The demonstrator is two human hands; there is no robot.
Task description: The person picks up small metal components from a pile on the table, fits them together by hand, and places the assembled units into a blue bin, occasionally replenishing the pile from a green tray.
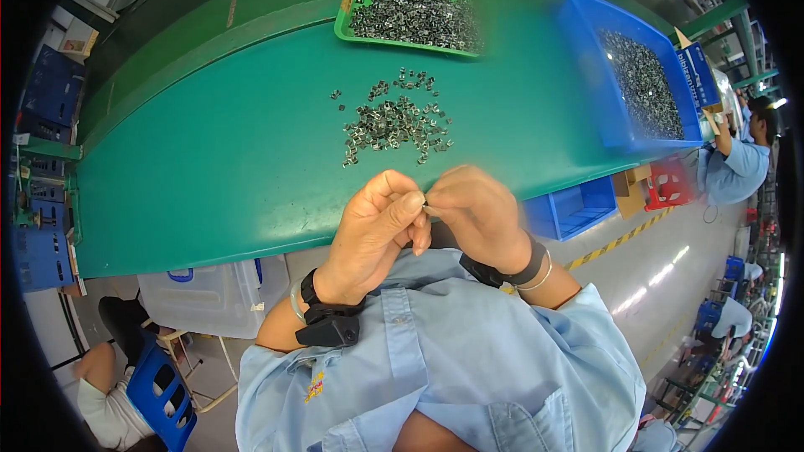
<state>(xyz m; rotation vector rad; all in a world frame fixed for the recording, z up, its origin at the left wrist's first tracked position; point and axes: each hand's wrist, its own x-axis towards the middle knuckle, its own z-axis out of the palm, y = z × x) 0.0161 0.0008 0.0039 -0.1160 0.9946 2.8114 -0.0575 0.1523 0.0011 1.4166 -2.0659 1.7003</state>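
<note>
Here the left hand (381,222) and right hand (479,209) have one small part (425,203) pinched in their fingers over the table (209,176), a loose pile (394,124) beyond, green tray (402,45) and blue bin (591,75) well stocked, the finished count impossible to tell!

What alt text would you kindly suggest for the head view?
A person's left hand and right hand hold a tiny part together above the near edge of a green table. Beyond them lies a loose pile of small shiny parts, with a green tray of more behind and a blue bin to the right.
</note>
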